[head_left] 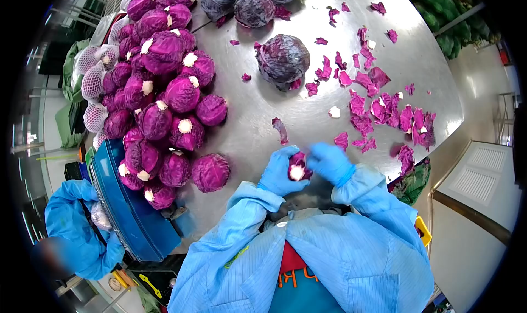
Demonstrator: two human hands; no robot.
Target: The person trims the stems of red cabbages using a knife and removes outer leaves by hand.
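My left hand [281,173], in a blue glove, is closed around a small purple cabbage [297,168] whose white cut stem faces me. Just right of it, my right hand [328,162], also gloved in blue, is by the cabbage's upper right side; its fingers are blurred and what they hold, if anything, does not show. A torn leaf strip [280,131] lies above my hands on the metal table [247,110]. Farther up sits a large dark cabbage [283,62]. Purple leaf scraps [379,110] are scattered to the right.
Purple cabbages [159,115] are heaped at the left, beside white foam nets [94,82]. More dark cabbages [254,9] stand at the far edge. A blue crate [129,203] is at the lower left, with another person [82,225] beyond it. Green produce [433,11] lies far right.
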